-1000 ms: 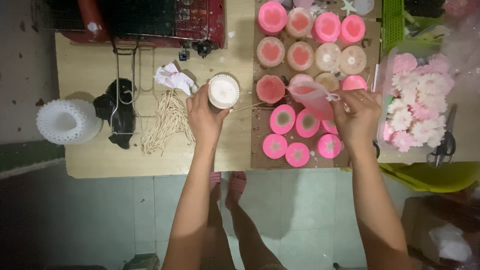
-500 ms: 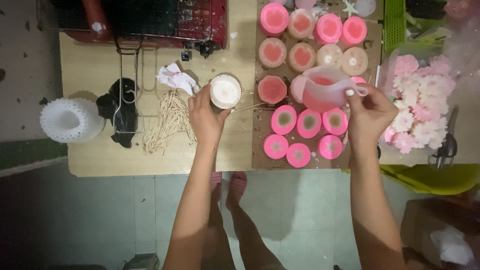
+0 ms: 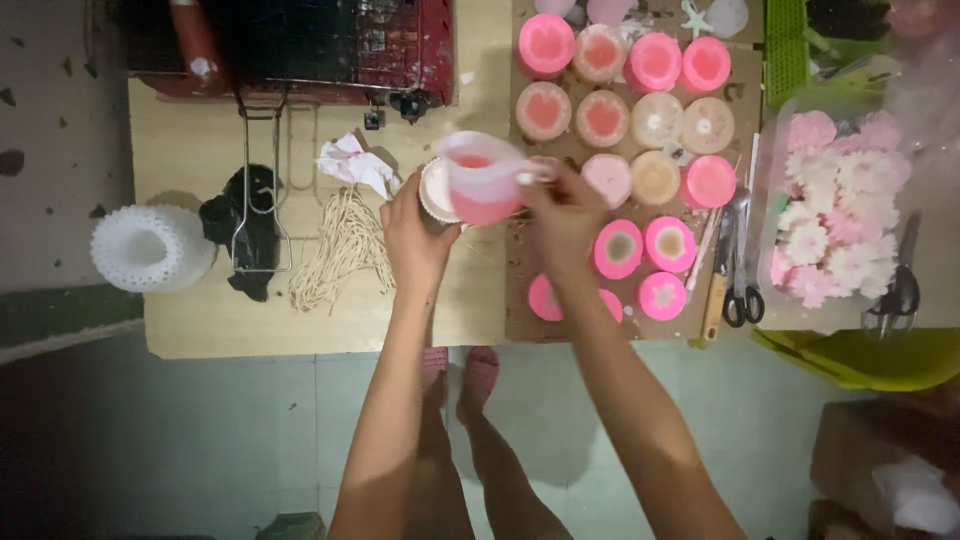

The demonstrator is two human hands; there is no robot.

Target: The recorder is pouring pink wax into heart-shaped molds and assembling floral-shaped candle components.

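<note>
My right hand (image 3: 566, 215) grips the handle of a clear jug (image 3: 480, 178) with pink liquid in it, held over the table's middle. My left hand (image 3: 412, 238) holds a small round white-filled mould (image 3: 435, 190) on the wooden table (image 3: 250, 330); the jug hangs right over that mould and hides most of it. To the right lie several round pink and cream moulds (image 3: 640, 150) on a brown board (image 3: 520, 280).
A bundle of pale wicks (image 3: 340, 250), crumpled paper (image 3: 352, 160), a wire tool on black cloth (image 3: 255, 220) and a white frilled mould (image 3: 148, 246) lie at left. Scissors (image 3: 740, 270), a knife and a tub of pink and white flower shapes (image 3: 835, 210) sit at right. Red box at back (image 3: 300, 45).
My right hand has carried the jug leftwards, from over the pink moulds to above the white mould. My left hand has stayed on that mould.
</note>
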